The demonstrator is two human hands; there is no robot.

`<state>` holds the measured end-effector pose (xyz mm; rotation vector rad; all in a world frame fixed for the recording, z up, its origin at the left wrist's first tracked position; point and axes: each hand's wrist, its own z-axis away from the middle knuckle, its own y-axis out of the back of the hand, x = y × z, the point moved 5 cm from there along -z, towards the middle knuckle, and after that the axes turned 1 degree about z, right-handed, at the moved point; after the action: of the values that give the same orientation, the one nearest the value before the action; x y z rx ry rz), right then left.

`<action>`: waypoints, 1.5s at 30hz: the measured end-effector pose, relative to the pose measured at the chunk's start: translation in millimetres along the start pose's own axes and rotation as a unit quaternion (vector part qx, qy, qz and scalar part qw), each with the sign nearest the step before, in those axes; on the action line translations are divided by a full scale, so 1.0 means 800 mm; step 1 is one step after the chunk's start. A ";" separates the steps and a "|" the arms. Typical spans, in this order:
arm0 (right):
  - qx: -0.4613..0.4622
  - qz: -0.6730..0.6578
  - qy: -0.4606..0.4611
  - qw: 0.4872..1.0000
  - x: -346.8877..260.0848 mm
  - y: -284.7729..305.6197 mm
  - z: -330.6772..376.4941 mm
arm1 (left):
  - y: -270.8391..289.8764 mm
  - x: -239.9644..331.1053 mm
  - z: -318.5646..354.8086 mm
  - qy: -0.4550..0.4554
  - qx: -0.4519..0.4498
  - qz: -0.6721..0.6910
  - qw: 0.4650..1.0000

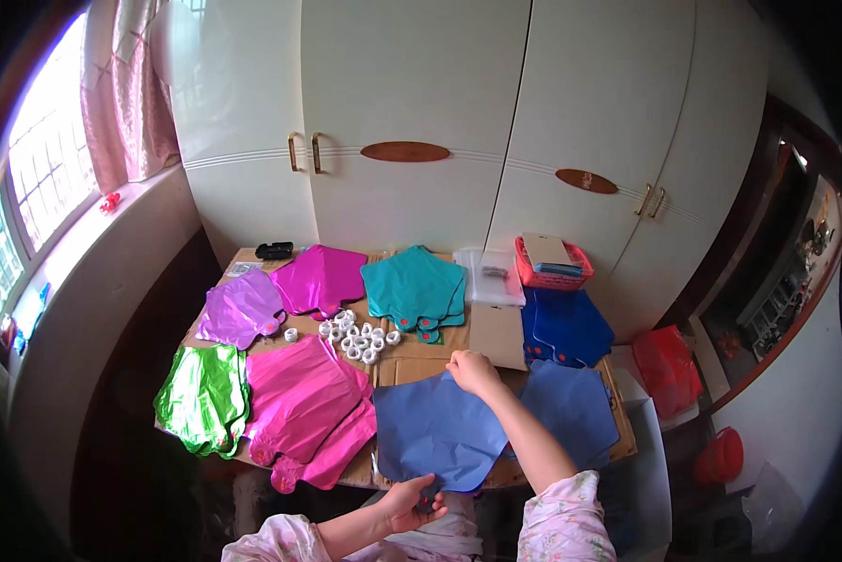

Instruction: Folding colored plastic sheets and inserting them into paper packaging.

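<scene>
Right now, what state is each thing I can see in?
Grey-blue sheet: spread out, held at two edges.
Left hand: closed on that sheet's near edge.
Right hand: closed on that sheet's far edge.
Green sheets: stacked, crinkled.
Pink sheets: stacked unevenly.
Magenta sheets: stacked.
Teal sheets: stacked, edges staggered.
Dark blue sheets: stacked.
White rings: loosely heaped, one apart.
Red basket: filled above its rim.
Wardrobe doors: shut.
Pink curtain: gathered.

At the lower edge of the frame, the left sleeve [275,540] and right sleeve [566,520] are loose, wrinkled and pale pink with a small floral print, and pale clothing [454,536] shows between them.
</scene>
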<state>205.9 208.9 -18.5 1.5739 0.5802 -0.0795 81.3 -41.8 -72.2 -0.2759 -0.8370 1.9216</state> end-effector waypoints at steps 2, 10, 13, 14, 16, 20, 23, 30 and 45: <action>-0.016 0.033 -0.001 0.999 -0.004 -0.006 -0.007 | 0.003 -0.001 -0.005 0.007 0.006 0.009 1.000; 0.105 -0.016 0.048 0.993 -0.049 0.028 0.002 | -0.023 0.023 -0.003 -0.032 0.001 0.007 0.999; 0.084 -0.044 0.090 0.991 -0.088 0.021 0.047 | -0.024 0.026 -0.005 -0.030 0.030 -0.002 0.999; 0.079 -0.079 0.114 0.987 -0.083 0.006 0.058 | -0.028 0.026 -0.006 -0.028 0.025 -0.007 0.999; 0.077 -0.075 0.145 0.983 -0.078 -0.016 0.082 | -0.029 0.025 -0.008 -0.024 0.022 -0.009 0.999; 0.106 0.007 0.148 0.983 -0.074 -0.019 0.101 | -0.034 0.025 -0.003 -0.036 0.039 -0.014 0.998; 0.124 -0.002 0.149 0.981 -0.074 -0.016 0.101 | -0.033 0.024 -0.003 -0.040 0.044 -0.010 0.998; 0.138 0.029 0.170 0.975 -0.075 -0.017 0.100 | -0.033 0.032 0.009 -0.029 -0.018 -0.086 0.996; 0.107 0.089 0.147 0.979 -0.078 -0.026 0.102 | 0.001 0.159 0.027 -0.361 0.114 -0.311 0.871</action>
<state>167.8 111.4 -21.4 1.8565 0.6749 0.2376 7.1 57.3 -37.0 0.8248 -0.9966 1.4529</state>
